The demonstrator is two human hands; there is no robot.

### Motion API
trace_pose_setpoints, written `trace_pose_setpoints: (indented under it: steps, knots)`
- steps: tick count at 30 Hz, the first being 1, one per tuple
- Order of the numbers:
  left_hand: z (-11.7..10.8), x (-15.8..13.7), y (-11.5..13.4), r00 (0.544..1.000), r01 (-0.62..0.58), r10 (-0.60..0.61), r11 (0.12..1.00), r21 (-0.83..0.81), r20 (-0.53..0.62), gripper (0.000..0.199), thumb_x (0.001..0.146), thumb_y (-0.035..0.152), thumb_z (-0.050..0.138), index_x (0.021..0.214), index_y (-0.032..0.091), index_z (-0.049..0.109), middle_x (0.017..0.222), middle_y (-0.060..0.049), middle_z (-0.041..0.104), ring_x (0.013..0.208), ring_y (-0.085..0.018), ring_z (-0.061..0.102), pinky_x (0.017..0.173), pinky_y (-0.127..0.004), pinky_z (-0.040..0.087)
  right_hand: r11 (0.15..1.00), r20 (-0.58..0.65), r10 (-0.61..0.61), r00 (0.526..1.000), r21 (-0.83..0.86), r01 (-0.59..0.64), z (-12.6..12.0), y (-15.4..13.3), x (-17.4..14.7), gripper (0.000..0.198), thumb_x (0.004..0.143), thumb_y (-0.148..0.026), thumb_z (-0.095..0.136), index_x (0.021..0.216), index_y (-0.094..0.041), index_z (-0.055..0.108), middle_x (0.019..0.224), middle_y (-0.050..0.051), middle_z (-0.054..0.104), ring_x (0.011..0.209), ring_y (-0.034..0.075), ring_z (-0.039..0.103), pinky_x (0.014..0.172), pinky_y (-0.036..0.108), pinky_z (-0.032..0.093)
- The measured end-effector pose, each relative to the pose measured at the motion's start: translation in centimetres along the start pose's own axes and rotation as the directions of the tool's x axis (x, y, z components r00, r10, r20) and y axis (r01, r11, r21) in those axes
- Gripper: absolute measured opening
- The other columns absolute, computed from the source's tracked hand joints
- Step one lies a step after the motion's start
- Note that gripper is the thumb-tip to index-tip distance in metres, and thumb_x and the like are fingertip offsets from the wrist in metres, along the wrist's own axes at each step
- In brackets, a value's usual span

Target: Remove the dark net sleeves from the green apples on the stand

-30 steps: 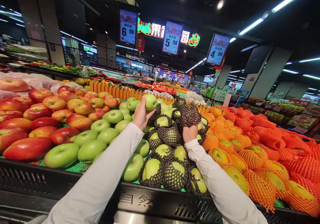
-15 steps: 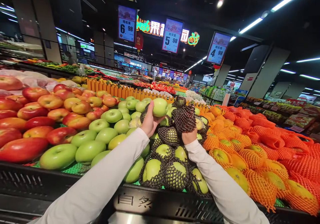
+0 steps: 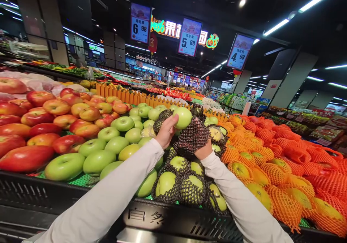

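Centre: apple point(image 3: 183, 118) grasped by left hand point(image 3: 166, 132) | right hand point(image 3: 204, 149) partly in net point(image 3: 192, 135), grip unclear | likely firm, bruisable; sides best cupped

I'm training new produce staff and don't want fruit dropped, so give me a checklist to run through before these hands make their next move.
1. Left hand holding the smooth, round green apple: ok, raised above the display.
2. That apple free of netting: ok, its visible skin is bare.
3. Right hand at the dark, stretchy-looking mesh sleeve: ok, though the mesh hides the fingers' exact grip.
4. Apple inside that sleeve: not ok, it is outside, close beside it.
5. Sleeve's opening facing the apple: cannot tell, the mesh is bunched.
6. Apple and sleeve apart: cannot tell, they meet in this view.
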State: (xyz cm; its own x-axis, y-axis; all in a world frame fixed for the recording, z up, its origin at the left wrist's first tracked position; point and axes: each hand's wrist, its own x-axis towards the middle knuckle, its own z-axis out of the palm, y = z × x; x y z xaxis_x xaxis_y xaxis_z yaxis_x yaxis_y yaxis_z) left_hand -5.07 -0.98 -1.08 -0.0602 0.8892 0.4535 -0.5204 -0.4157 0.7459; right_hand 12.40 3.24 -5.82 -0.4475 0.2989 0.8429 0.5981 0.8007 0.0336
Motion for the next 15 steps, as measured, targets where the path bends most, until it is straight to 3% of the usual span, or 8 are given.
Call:
trace_pose_setpoints:
  steps: [6, 11, 15]
  knots:
    - [0.0, -0.2, -0.3, 0.995, -0.022, 0.005, 0.986, 0.165, 0.102, 0.065, 0.067, 0.063, 0.078, 0.107, 0.013, 0.068, 0.108, -0.01, 0.072, 0.107, -0.028, 0.064, 0.095, -0.036, 0.049, 0.975, -0.015, -0.086, 0.996, -0.205, 0.081, -0.3, -1.1, 0.4, 0.052, 0.093, -0.046, 0.05, 0.129, -0.011, 0.064, 0.124, 0.015, 0.069, 0.125, 0.029, 0.058, 0.114, 0.045, 0.043]
    - [0.0, -0.5, -0.4, 0.982, -0.001, -0.052, 0.96, 0.28, 0.183, 0.073, 0.063, 0.052, 0.085, 0.12, 0.013, 0.065, 0.122, -0.011, 0.068, 0.113, -0.029, 0.062, 0.101, -0.038, 0.043, 0.938, 0.045, -0.079, 0.996, -0.336, 0.089, -0.5, -1.2, 0.4, 0.052, 0.093, -0.043, 0.051, 0.132, -0.009, 0.061, 0.131, 0.017, 0.065, 0.133, 0.03, 0.052, 0.12, 0.047, 0.034]
    - [-0.4, -0.5, -0.6, 0.943, 0.013, -0.095, 0.968, 0.252, 0.318, 0.068, 0.066, 0.06, 0.08, 0.115, 0.014, 0.07, 0.121, -0.012, 0.069, 0.117, -0.032, 0.06, 0.103, -0.04, 0.041, 0.905, 0.002, -0.116, 0.993, -0.413, 0.107, -0.3, -0.6, -0.2, 0.048, 0.093, -0.038, 0.049, 0.13, -0.011, 0.062, 0.133, 0.016, 0.064, 0.134, 0.031, 0.05, 0.12, 0.048, 0.034]
